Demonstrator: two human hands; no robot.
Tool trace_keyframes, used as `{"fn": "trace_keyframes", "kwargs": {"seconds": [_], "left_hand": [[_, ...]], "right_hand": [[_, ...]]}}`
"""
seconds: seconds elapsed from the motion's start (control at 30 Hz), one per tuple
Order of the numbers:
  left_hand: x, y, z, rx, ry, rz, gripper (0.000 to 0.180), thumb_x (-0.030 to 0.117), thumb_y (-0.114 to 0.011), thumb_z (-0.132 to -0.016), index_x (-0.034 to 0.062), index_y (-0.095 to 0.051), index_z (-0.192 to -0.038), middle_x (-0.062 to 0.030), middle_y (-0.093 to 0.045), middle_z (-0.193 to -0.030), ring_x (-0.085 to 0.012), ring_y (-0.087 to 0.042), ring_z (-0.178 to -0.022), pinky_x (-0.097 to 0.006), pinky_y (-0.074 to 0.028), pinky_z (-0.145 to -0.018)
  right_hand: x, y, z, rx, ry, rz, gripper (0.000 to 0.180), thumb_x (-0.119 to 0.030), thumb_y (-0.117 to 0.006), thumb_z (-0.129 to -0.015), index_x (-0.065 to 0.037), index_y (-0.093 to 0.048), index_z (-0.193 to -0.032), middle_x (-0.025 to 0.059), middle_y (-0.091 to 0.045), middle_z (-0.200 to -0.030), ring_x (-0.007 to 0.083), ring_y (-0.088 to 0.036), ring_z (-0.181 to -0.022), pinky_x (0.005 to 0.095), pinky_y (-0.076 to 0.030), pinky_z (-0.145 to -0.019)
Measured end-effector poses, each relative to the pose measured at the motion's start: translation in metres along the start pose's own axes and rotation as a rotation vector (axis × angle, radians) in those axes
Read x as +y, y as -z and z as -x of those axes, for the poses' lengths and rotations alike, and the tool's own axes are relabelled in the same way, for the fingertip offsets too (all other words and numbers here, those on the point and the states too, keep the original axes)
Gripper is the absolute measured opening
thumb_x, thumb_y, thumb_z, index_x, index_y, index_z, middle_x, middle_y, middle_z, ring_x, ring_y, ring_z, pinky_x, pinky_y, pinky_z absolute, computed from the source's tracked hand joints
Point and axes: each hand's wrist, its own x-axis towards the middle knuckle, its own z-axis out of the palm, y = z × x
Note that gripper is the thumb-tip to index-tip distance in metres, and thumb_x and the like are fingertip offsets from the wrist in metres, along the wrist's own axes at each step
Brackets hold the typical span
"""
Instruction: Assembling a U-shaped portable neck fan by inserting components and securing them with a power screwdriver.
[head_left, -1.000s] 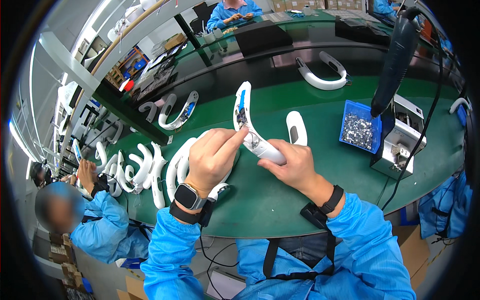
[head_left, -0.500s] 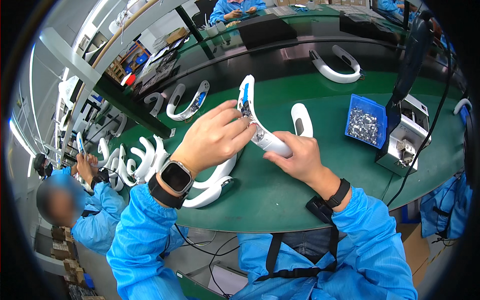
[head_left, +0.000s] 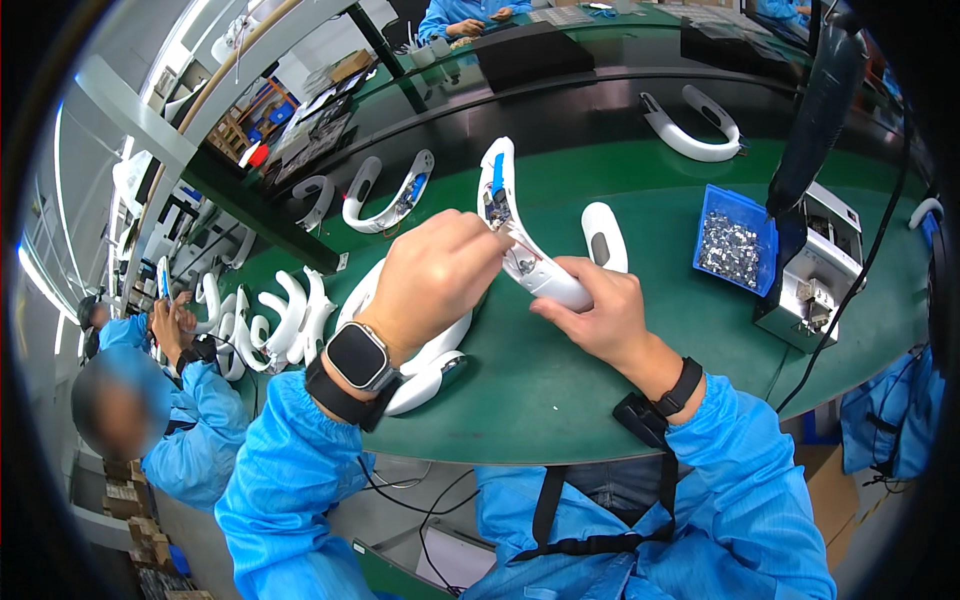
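Note:
My right hand [head_left: 598,305] is closed round the lower curve of a white U-shaped neck massager shell [head_left: 562,286], tilted above the green table. One arm of the shell lies open, showing a blue strip [head_left: 498,178], small electronic parts and thin wires inside. The other arm, with a dark oval pad, points away to the right. My left hand [head_left: 440,275] has its fingers pinched together at the opened arm, beside the wires. Whatever sits between those fingertips is hidden.
A blue tray [head_left: 735,243] of small metal parts stands right, beside a metal-and-white machine [head_left: 812,290]. White shells [head_left: 290,318] lie at left, with more near my left wrist. Others rest [head_left: 690,140] on the dark belt behind. A co-worker [head_left: 190,420] sits at left.
My left hand has turned, its fingers now bunched closer together at the opened shell. The shells on the dark belt have shifted to the right. My right hand keeps its hold.

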Motion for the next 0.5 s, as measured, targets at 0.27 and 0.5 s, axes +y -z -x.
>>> {"fn": "trace_keyframes", "kwargs": {"seconds": [0.27,0.5], "left_hand": [[0.015,-0.029,0.001,0.282,0.768,0.585,0.009,0.001,-0.07,-0.086,-0.002,-0.074,-0.093,-0.0083,-0.073,-0.082,-0.0124,-0.07,-0.075,-0.025,-0.057,-0.071],[0.035,-0.04,0.009,0.255,0.652,0.132,0.01,0.01,-0.069,-0.084,0.0009,-0.072,-0.087,-0.0096,-0.071,-0.081,-0.0225,-0.069,-0.068,-0.032,-0.053,-0.061]], "right_hand": [[-0.002,0.0,-0.003,0.051,0.031,0.058,0.042,-0.027,-0.086,-0.071,-0.004,-0.069,-0.102,0.0128,-0.07,-0.076,0.028,-0.069,-0.063,0.035,-0.054,-0.056],[0.003,0.002,-0.001,0.027,0.183,0.235,0.039,-0.026,-0.083,-0.071,-0.007,-0.068,-0.101,0.0053,-0.066,-0.074,0.0235,-0.064,-0.06,0.0332,-0.051,-0.055]]}}
